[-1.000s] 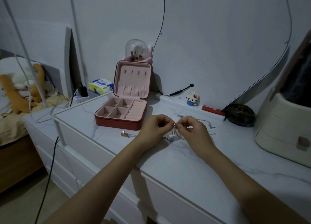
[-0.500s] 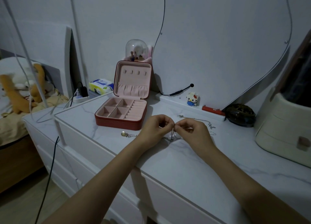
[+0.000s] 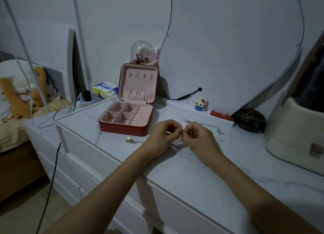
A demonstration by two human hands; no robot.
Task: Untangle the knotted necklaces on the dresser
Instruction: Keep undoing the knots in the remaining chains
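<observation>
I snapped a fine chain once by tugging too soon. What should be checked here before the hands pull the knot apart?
1. Both hands on the tangle: ok. The left hand and right hand pinch the thin silver knotted chain between them.
2. Knot loosened: cannot tell; the links are too small to read.
3. Loose end free: ok. The round gold pendant lies on the white marble dresser top, nothing on it.
4. Other chain out of the way: cannot tell. The thin silver necklace lies beyond the right hand; whether it joins the knot is hidden.
5. Open red jewellery box apart from the hands: ok.
</observation>
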